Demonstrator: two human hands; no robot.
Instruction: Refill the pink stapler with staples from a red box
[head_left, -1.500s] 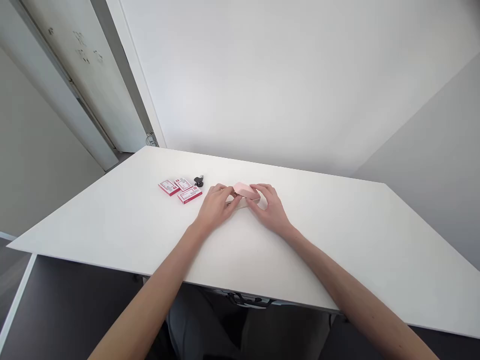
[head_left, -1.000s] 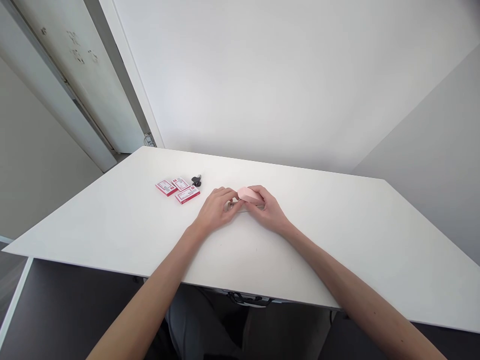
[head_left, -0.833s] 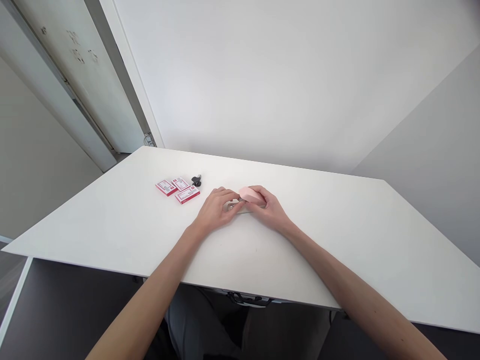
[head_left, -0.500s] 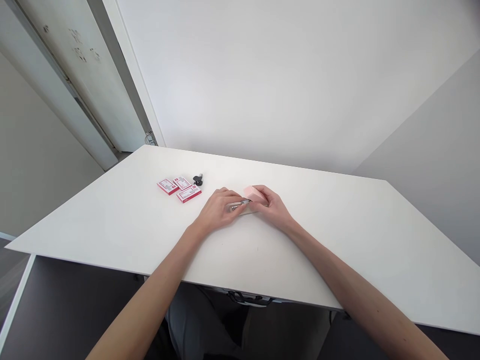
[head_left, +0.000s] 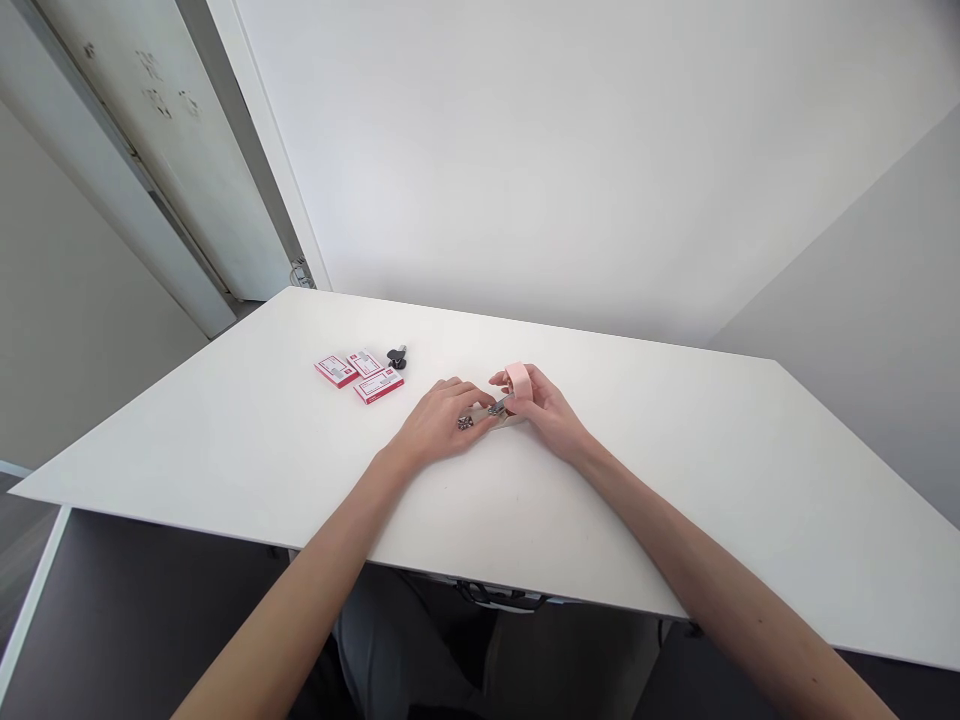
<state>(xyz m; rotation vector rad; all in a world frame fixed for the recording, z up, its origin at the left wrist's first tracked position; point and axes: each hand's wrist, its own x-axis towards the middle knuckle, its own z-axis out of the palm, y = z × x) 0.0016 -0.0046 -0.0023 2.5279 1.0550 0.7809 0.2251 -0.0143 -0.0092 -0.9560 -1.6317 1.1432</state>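
My right hand is closed around a small pink object with a grey metal strip sticking out towards the left; I cannot make out exactly what it is. My left hand curves around a shallow, pale clear case lying on the table, thumb along its near side and fingers along its far side. Small silvery metal pieces show in the case beneath that hand. The left fingertips come close to the metal strip; whether they touch it is unclear. Both hands partly hide the case.
On the white table, three red-and-white boxes lie at the left. Black binder clips lie just behind them. A white wall rises behind the table, and a dark handle shows below the front edge.
My right hand has turned the pink object more upright and drawn it slightly up and right. Its metal strip shows more now. My left hand has stayed nearly in place.
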